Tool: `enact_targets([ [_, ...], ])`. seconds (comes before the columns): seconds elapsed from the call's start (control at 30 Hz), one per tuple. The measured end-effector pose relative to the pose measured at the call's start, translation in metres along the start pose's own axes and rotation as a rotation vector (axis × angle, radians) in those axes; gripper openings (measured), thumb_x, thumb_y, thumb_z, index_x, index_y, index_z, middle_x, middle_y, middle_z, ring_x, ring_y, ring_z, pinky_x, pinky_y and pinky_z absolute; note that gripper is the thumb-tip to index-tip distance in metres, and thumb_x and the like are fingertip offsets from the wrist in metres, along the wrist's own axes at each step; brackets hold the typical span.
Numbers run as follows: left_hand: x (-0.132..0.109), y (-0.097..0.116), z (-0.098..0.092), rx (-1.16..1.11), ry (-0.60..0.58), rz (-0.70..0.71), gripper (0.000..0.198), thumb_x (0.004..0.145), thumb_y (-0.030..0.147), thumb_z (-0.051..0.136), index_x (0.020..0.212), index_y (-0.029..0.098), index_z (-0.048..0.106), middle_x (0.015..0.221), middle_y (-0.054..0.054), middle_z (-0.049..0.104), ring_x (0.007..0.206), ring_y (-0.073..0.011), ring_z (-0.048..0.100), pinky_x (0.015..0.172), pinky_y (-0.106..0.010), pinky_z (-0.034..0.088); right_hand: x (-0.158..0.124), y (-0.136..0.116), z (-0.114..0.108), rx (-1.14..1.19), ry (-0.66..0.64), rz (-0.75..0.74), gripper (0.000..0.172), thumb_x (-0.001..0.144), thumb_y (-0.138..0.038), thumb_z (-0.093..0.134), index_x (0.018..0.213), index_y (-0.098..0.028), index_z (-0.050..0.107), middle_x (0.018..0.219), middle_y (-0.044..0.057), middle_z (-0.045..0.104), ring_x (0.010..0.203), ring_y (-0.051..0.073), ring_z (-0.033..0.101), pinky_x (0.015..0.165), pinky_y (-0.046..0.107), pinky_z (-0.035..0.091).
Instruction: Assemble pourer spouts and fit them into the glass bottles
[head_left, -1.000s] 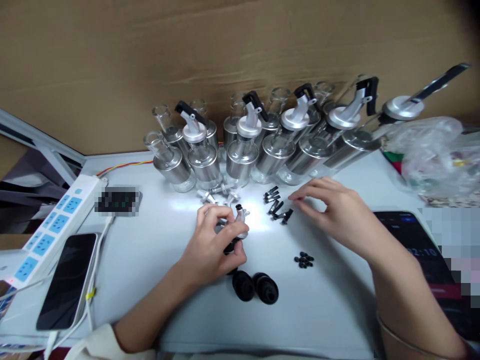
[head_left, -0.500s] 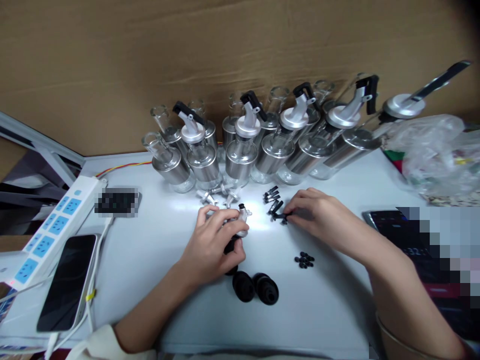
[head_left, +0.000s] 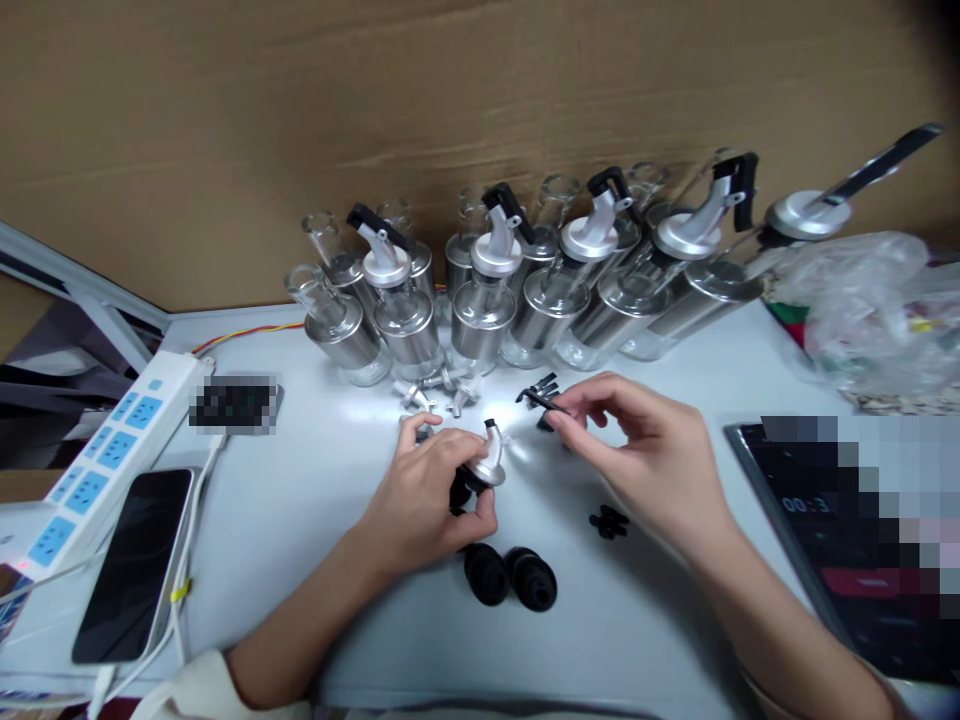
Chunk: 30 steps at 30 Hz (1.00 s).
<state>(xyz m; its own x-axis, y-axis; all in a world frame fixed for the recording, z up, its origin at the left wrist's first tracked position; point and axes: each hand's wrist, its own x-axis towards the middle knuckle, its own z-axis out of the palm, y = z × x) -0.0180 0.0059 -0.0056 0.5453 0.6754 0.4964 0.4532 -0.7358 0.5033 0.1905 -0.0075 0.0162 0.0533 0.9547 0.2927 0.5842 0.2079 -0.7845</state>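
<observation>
My left hand (head_left: 427, 495) grips a silver spout (head_left: 489, 462) just above the tabletop (head_left: 315, 470), my right hand (head_left: 652, 460) pinches a black lever (head_left: 536, 398) not yet fitted; several bottles (head_left: 480, 320) behind are capped, others bare.

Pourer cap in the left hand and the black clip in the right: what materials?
Pourer cap, held in the left hand: looks like matte metal, possibly metallised plastic; it is silver-grey with soft highlights. Black clip, pinched by the right hand: likely moulded plastic, as it is thin, matte and uniformly black.
</observation>
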Motion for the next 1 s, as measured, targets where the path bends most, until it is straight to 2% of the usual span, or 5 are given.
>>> enact_targets([
  [0.17,0.000,-0.001,0.000,0.003,0.016,0.023,0.035,0.073,0.015,0.052,0.105,0.022,0.040,0.083,0.001,0.066,0.069,-0.0153,0.062,0.091,-0.043,0.042,-0.010,-0.011,0.018,0.026,0.033,-0.091,0.005,0.083,-0.018,0.061,0.080,-0.021,0.061,0.070,0.001,0.063,0.061,0.013,0.057,0.059,0.027,0.047],
  [0.67,0.000,-0.001,0.000,0.033,0.038,0.038,0.037,0.076,0.016,0.050,0.111,0.022,0.039,0.085,0.001,0.066,0.074,-0.0156,0.062,0.091,-0.042,0.042,-0.012,-0.011,0.022,0.062,-0.002,-0.199,0.007,0.082,-0.012,0.062,0.081,-0.019,0.060,0.069,-0.001,0.060,0.062,0.012,0.058,0.057,0.024,0.047],
  [0.77,-0.001,-0.001,0.001,0.036,0.013,-0.003,0.050,0.077,0.016,0.051,0.125,0.021,0.035,0.086,-0.001,0.066,0.081,-0.0176,0.062,0.094,-0.044,0.042,-0.013,-0.010,0.023,0.063,0.003,-0.218,0.008,0.081,-0.012,0.063,0.082,-0.018,0.059,0.071,0.000,0.060,0.064,0.011,0.058,0.057,0.023,0.047],
  [0.87,-0.002,-0.001,0.001,0.017,-0.040,-0.046,0.071,0.078,0.016,0.051,0.142,0.020,0.021,0.089,-0.002,0.066,0.087,-0.0183,0.061,0.097,-0.044,0.043,-0.015,-0.010,0.024,0.072,0.007,-0.221,0.009,0.080,-0.011,0.064,0.081,-0.018,0.058,0.071,0.000,0.061,0.065,0.011,0.059,0.059,0.022,0.048],
  [1.0,-0.001,-0.001,0.002,-0.006,-0.046,-0.030,0.080,0.079,0.015,0.049,0.149,0.018,0.009,0.092,-0.003,0.064,0.090,-0.0179,0.061,0.096,-0.041,0.046,-0.017,-0.012,0.026,0.105,0.007,-0.240,0.013,0.080,-0.008,0.063,0.078,-0.018,0.055,0.072,0.000,0.062,0.066,0.010,0.060,0.058,0.021,0.049],
])
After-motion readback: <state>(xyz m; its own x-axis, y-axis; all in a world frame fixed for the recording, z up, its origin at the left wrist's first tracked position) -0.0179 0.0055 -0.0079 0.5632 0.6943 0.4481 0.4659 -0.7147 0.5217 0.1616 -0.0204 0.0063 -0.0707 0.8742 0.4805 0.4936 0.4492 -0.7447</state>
